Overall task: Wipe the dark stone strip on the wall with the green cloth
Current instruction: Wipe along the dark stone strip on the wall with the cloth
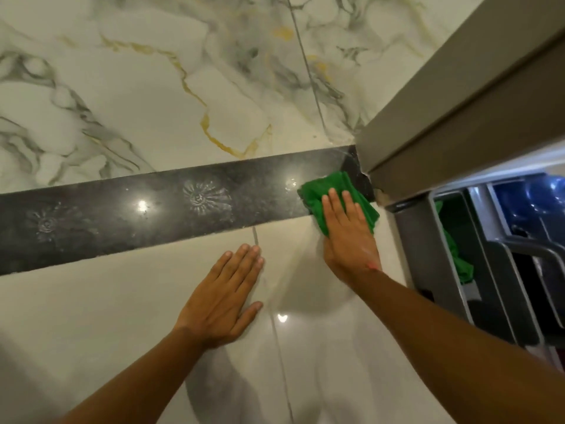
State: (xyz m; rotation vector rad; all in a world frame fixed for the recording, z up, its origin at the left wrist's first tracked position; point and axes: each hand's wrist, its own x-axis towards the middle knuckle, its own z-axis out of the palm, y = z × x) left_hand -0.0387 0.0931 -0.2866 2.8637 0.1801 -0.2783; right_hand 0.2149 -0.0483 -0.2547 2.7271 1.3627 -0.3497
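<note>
A dark stone strip (128, 218) runs across the wall from lower left to upper right, with pale flower-shaped smears on it. At its right end a folded green cloth (321, 191) lies flat on the strip. My right hand (348, 237) presses the cloth against the wall with flat fingers, palm over the cloth's lower edge. Below the strip, my left hand (223, 298) rests flat on the pale tile, fingers together, holding nothing.
Above the strip is a white marble wall (153, 87) with grey and gold veins. A grey door frame (458, 102) meets the strip's right end. A grey metal frame (428, 255) beyond it reflects the green cloth. A glossy cream tile (91, 316) lies below.
</note>
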